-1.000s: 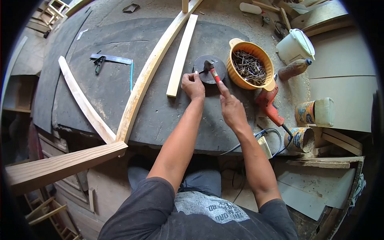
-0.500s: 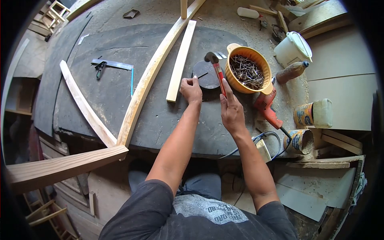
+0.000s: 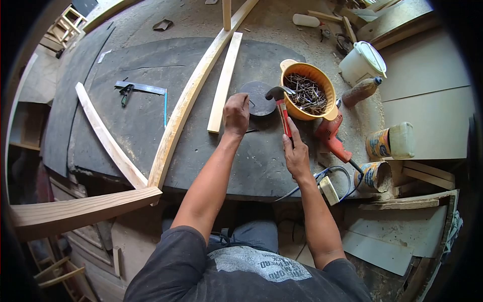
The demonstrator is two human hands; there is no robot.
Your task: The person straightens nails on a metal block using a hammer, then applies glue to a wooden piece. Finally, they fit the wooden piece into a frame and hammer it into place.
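Observation:
My left hand is closed with its fingers curled down at the left edge of a dark round metal block. A thin nail shows at its fingertips; its far end is hidden. My right hand grips a claw hammer by its red and black handle, head raised beside the block. A yellow-orange bowl full of nails stands just right of the hammer head. A small dark sliver lies on the table behind my left wrist.
A straight wood strip and a long curved timber lie left of my hands. Farther left are a square and a curved piece. On the right are a red drill, a white bucket, a bottle and cans.
My left hand has turned over, knuckles up, and moved slightly left and toward me. The hammer and my right hand have come lower. The nail's angle at my left fingertips has changed.

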